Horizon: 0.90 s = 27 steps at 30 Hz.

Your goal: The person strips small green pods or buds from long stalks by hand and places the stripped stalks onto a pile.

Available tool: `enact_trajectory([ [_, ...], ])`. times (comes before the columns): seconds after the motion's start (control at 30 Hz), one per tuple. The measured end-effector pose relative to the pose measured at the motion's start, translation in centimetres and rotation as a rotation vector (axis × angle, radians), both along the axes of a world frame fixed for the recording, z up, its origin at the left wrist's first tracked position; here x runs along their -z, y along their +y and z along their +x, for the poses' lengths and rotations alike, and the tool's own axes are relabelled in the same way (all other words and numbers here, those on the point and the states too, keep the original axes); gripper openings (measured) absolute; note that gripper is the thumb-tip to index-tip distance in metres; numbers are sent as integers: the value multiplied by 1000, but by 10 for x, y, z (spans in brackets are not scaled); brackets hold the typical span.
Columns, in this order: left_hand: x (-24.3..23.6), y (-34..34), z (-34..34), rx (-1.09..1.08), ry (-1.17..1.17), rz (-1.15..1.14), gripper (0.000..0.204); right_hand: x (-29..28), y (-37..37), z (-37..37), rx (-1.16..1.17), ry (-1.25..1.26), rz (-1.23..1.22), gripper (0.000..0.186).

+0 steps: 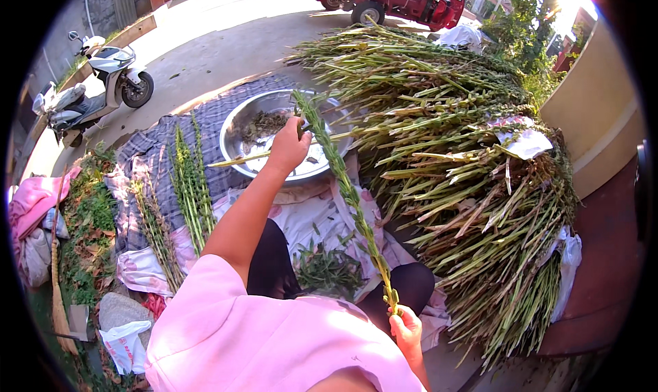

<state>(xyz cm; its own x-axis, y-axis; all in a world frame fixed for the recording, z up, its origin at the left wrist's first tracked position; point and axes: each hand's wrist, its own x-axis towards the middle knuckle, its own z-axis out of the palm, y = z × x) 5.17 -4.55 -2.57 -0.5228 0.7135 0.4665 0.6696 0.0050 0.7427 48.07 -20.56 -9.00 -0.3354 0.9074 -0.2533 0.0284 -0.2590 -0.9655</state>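
Observation:
My left hand (pixel 290 142) is closed on the upper part of a long leafy green stalk (pixel 346 197), over a wide steel basin (pixel 233 128) holding dry debris. My right hand (pixel 404 327) grips the same stalk at its lower end, beside my right knee. A pale yellow stalk (pixel 226 162) crosses the basin behind my left arm. A pile of plucked green leaves (pixel 327 274) lies on the pale cloth between my legs. Two small bundles, one green (pixel 189 190) and one drier (pixel 156 231), lie on cloths to my left.
A large heap of cut stalks (pixel 466 207) fills my right side, beside a curved wall (pixel 589 111). A parked scooter (pixel 103 83) and red three-wheeled vehicle (pixel 404 1) stand on the paving. Pink fabric (pixel 38 203), a broom (pixel 60 303) and a stone (pixel 120 308) with a plastic bag lie at left.

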Motion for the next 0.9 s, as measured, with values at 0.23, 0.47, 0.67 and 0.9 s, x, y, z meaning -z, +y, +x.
enact_trajectory([
  [0.23,14,-12,1,7,-256,-120,32,6,-3,-1,29,-100,161,17],
  [0.47,12,-30,11,-69,152,-247,19,11,-5,12,46,-187,228,21],
  [0.67,16,-35,0,-60,216,-268,20,10,-10,10,53,-227,279,21],
  [0.9,-3,-45,9,-73,194,-346,12,3,-9,7,23,-322,367,22],
])
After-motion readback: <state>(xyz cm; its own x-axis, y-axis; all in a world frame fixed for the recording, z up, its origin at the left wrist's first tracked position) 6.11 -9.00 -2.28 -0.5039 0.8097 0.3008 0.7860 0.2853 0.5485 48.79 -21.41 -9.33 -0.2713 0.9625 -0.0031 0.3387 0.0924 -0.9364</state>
